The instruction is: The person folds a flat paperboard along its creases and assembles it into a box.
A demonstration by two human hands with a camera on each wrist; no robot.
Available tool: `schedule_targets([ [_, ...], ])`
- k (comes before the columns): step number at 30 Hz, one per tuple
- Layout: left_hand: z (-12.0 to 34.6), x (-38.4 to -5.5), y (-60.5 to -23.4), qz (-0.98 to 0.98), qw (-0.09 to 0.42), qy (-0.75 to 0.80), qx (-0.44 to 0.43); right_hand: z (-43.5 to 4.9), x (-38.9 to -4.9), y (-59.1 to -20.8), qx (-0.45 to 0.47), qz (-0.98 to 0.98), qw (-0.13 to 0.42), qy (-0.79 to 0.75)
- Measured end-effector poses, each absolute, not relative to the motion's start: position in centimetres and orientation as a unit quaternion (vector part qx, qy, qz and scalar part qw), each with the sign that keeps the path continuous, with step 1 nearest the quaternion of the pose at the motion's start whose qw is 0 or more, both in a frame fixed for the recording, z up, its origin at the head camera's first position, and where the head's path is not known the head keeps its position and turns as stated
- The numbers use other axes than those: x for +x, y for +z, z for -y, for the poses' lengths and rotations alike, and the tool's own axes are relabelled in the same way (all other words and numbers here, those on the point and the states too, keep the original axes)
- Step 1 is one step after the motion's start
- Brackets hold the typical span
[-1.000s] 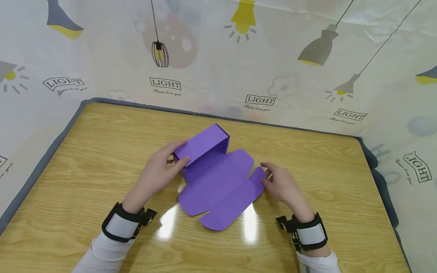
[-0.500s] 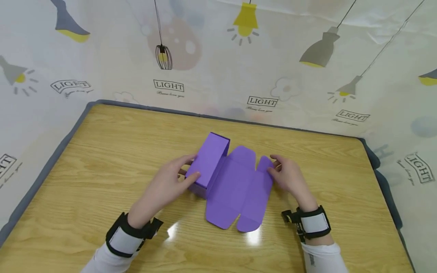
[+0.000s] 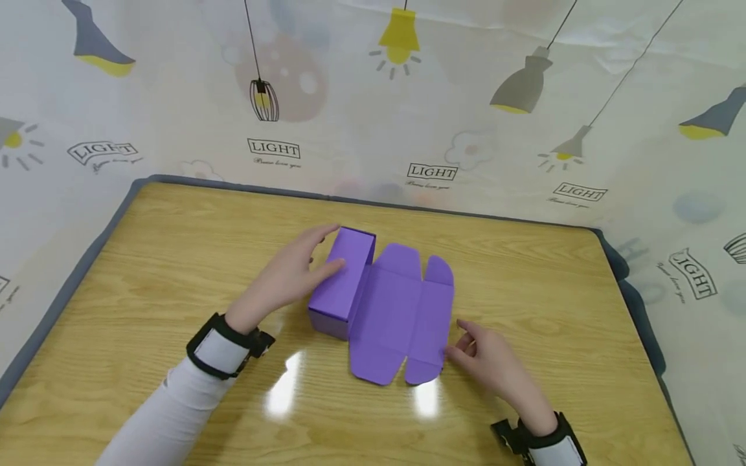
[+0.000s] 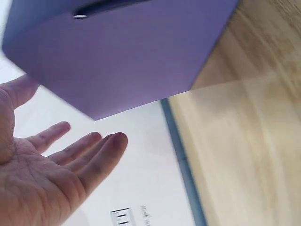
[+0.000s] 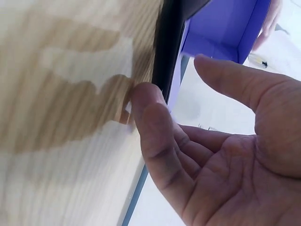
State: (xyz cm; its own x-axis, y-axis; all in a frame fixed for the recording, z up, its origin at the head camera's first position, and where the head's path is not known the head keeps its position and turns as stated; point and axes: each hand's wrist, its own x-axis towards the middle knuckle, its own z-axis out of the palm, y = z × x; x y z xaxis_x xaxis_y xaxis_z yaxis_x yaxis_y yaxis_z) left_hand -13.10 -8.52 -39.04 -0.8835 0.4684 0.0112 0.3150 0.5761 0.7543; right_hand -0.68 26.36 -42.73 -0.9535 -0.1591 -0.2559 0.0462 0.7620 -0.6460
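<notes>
A purple cardboard box lies on the table, its open side facing right. From it the flat lid spreads to the right, with rounded flaps at its corners. My left hand is at the box's left side, thumb over the top panel; in the left wrist view its fingers are spread beside the box wall. At the lid's near right edge is my right hand, thumb tip close to the rim. The right wrist view shows its fingers loosely bent, low at the table, gripping nothing.
The wooden table has a dark edging along its back and sides. Behind it hangs a pale sheet printed with lamps. Both wrists wear black straps.
The box has been turned so its long side points away from me, and now lies farther left. My right hand has left the far corner flap and moved nearer along the lid edge.
</notes>
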Motion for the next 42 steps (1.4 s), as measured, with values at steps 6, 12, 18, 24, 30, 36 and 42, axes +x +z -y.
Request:
schedule_targets([
  [6,8.2,-14.2,-40.7,-0.852,0.134,0.452,0.228,-25.2,-0.6,-42.9,-0.055,-0.919,0.164,-0.355],
  [12,8.4,-14.0,-40.8,-0.849,0.129,0.455,0.235,-24.9,-1.4,-42.9,-0.062,-0.917,0.170,-0.357],
  [18,9.0,-13.5,-40.6,-0.865,0.122,0.441,0.204,-25.5,-3.0,-43.4,-0.101,-0.919,0.152,-0.348],
  [24,9.7,-12.5,-40.4,-0.870,0.100,0.442,0.194,-26.4,-5.5,-43.2,-0.116,-0.924,0.164,-0.326],
  [30,10.0,-11.2,-40.4,-0.870,0.090,0.438,0.208,-27.2,-9.0,-42.7,-0.123,-0.937,0.179,-0.274],
  [36,10.5,-9.0,-40.5,-0.873,0.103,0.437,0.189,-26.2,-14.0,-42.4,-0.147,-0.938,0.199,-0.241],
  [42,10.1,-6.9,-40.5,-0.874,0.132,0.437,0.164,-24.9,-17.6,-42.2,-0.172,-0.944,0.193,-0.207],
])
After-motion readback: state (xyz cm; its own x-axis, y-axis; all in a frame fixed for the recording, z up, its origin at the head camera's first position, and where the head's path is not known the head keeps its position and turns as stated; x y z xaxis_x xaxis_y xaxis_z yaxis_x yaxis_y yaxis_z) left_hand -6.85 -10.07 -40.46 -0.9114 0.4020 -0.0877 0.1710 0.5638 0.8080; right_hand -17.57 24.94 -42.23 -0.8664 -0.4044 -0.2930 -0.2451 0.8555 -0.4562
